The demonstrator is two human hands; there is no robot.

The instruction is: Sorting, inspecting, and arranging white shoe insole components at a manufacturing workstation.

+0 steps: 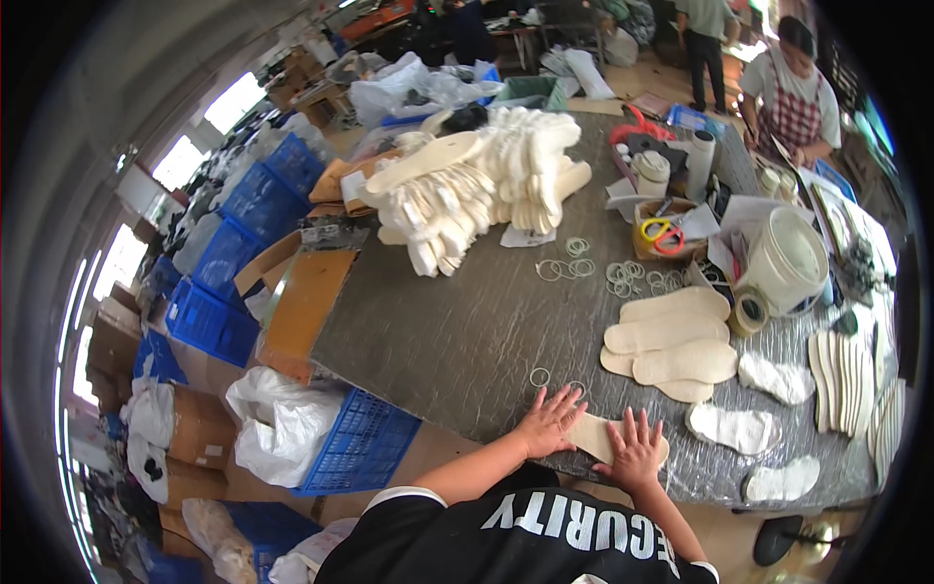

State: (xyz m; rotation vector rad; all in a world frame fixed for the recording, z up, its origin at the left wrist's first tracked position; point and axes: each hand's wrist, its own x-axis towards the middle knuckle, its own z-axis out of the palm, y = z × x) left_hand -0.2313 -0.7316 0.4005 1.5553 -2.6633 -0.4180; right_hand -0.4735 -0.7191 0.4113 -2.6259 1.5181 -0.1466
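A cream insole [594, 436] lies flat at the table's near edge. My left hand [551, 425] rests by its left end with fingers spread, close to a rubber band [540, 377] and another one partly covered by the fingertips. Over the insole's right part lies my right hand [634, 455], palm down and fingers apart, hiding some of it. Neither hand grips anything. Beyond my hands, several cream insoles [671, 321] are stacked loosely. White fluffy insoles [735, 428] lie to the right.
A tall pile of insoles [486, 175] stands at the far left of the dark table [418, 321]. More rubber bands [623, 279] lie mid-table. Right of them are yellow-handled scissors [662, 234], a tape roll [749, 311] and a white bucket [788, 258]. A co-worker [793, 97] is at the far right.
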